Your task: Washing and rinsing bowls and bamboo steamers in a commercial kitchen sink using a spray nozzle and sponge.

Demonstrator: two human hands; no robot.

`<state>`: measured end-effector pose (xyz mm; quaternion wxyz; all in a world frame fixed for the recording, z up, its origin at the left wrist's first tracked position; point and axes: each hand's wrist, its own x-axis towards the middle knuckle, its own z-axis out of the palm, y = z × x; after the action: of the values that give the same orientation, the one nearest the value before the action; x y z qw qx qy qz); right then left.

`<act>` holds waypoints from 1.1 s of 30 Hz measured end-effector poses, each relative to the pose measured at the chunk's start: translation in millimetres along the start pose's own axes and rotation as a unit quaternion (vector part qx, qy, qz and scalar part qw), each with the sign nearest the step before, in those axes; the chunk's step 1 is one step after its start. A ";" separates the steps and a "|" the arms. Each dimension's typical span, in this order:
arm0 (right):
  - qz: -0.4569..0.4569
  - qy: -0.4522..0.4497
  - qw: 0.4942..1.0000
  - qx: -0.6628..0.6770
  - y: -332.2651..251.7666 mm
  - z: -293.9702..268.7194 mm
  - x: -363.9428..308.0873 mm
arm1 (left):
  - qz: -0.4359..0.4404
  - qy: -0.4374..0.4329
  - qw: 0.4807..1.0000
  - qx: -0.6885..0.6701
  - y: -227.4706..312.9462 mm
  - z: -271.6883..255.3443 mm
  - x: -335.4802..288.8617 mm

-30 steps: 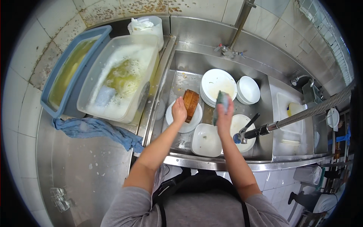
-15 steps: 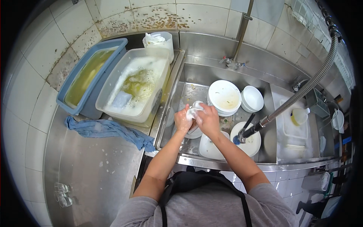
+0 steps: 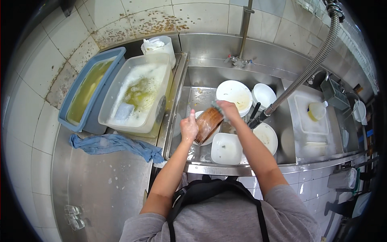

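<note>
A curved brown wooden dish [image 3: 209, 124], wet and glossy, is tilted over the left part of the sink. My left hand [image 3: 189, 128] is closed on its left edge, thumb pointing up. A grey-green scouring pad [image 3: 218, 107] shows at the fingers of my right hand [image 3: 229, 111], pressed against the dish's upper right end. Part of a white plate [image 3: 200, 114] is visible beneath the wooden dish. Just right of it sits a square white bowl [image 3: 226, 149]. Beyond my right hand stand a stack of white plates [image 3: 234, 92] and white bowls [image 3: 264, 96].
A spray hose [image 3: 316, 64] hangs across the sink's right side, above a food-marked white plate [image 3: 266, 137]. Left of the sink are a clear tub of suds [image 3: 105, 109], a blue tub [image 3: 120, 54] and a blue cloth [image 3: 109, 144]. Glasses [image 3: 73, 218] lie lower left.
My hands were together around something white and foamy; now they are apart on the wooden dish, the right one with the scouring pad. The view has shifted slightly.
</note>
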<state>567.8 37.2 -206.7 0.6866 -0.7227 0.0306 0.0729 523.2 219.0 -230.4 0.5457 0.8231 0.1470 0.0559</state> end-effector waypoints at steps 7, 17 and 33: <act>0.150 -0.130 0.853 0.483 41.6 21.2 -41.5 | -0.180 -0.100 0.691 -0.693 20.1 16.9 -1.0; 0.009 0.009 0.879 0.477 20.8 0.2 -27.3 | -0.057 -0.003 0.960 -0.273 -12.4 35.0 -6.1; -0.288 0.112 0.878 -0.366 3.7 50.5 -36.8 | -0.235 0.038 0.811 -0.534 -20.9 29.5 -2.3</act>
<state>527.7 85.3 -207.3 0.3560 -0.9027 -0.1305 -0.2035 524.7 199.8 -261.2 0.8898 0.3399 0.3034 0.0267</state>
